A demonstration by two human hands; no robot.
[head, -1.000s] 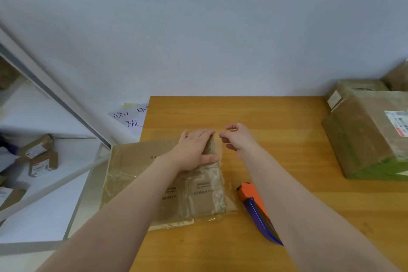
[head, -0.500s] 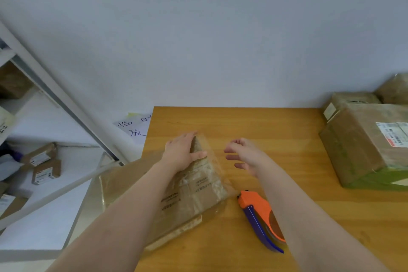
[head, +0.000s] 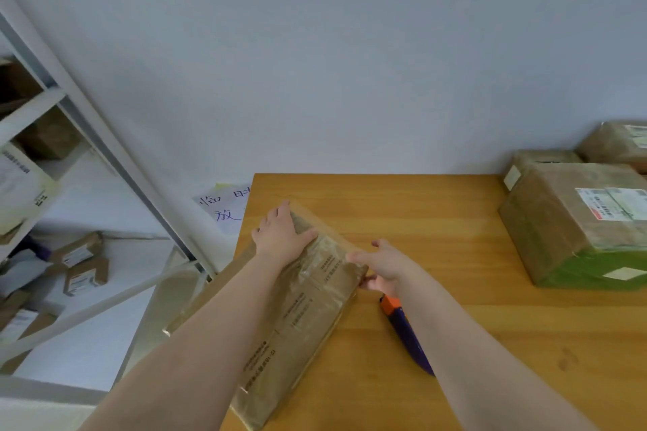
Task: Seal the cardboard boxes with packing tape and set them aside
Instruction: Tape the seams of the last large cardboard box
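Box (head: 308, 318) turned askew — left hand (head: 280, 234) flat atop, right hand (head: 388, 268) pinching edge; print illegible

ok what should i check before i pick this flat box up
1. Left hand pressing flat on the flat box: ok.
2. Right hand at the box's right edge: ok; firm grip: cannot tell.
3. Tape over the box's top: ok; underside: cannot tell.
4. Tape dispenser apart from the box: ok.
5. Box fully on the table: not ok, its left part overhangs the edge.
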